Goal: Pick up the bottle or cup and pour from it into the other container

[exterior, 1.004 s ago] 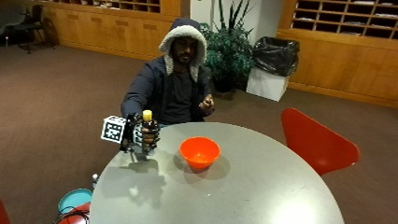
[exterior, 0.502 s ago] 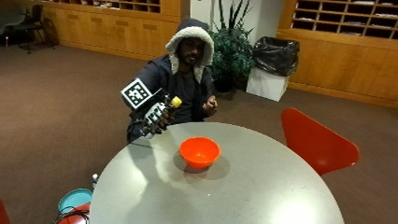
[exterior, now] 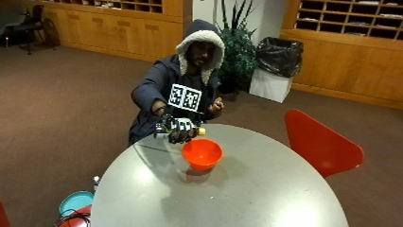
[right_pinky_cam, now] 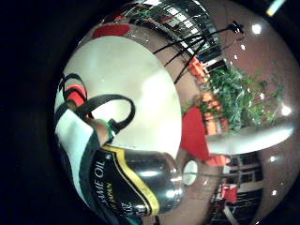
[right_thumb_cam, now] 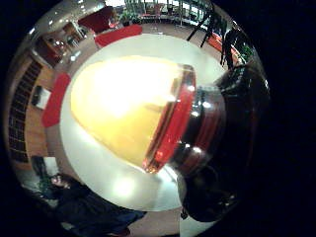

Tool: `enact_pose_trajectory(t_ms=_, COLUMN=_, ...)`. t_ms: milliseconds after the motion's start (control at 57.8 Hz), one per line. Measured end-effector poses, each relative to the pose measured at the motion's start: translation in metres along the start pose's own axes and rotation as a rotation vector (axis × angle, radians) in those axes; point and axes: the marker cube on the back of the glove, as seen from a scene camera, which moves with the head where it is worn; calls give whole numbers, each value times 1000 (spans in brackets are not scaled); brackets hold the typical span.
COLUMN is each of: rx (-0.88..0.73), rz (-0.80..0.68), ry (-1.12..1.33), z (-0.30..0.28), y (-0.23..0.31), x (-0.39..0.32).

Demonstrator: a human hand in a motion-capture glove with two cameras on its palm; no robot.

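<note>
Right hand: the gloved right hand [exterior: 178,128] is held above the table's [exterior: 252,189] far edge, fingers curled round the bottle [exterior: 189,133].
Bottle: 1 dark bottle with a yellow cap [exterior: 201,131], tipped on its side, cap aimed over the orange cup [exterior: 201,154].
Cup: 1, upright on the table, just below the cap.
Label: "OIL" is read on the bottle in the little finger side palm view.

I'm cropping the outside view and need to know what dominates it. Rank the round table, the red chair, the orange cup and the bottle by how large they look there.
1. round table
2. red chair
3. orange cup
4. bottle, mostly hidden by the gloved right hand, so only its yellow cap end shows.
</note>
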Motion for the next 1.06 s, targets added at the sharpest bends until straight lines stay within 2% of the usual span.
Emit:
enact_pose_trajectory(t_ms=398, rx=-50, rz=-166, ry=399, z=16, y=-4, x=-42)
enact_pose_trajectory(t_ms=692, rx=-67, rz=-200, ry=429, z=16, y=3, x=-51)
enact_pose_trajectory(t_ms=1056, rx=-45, rz=-166, ry=388, z=16, y=3, x=-43)
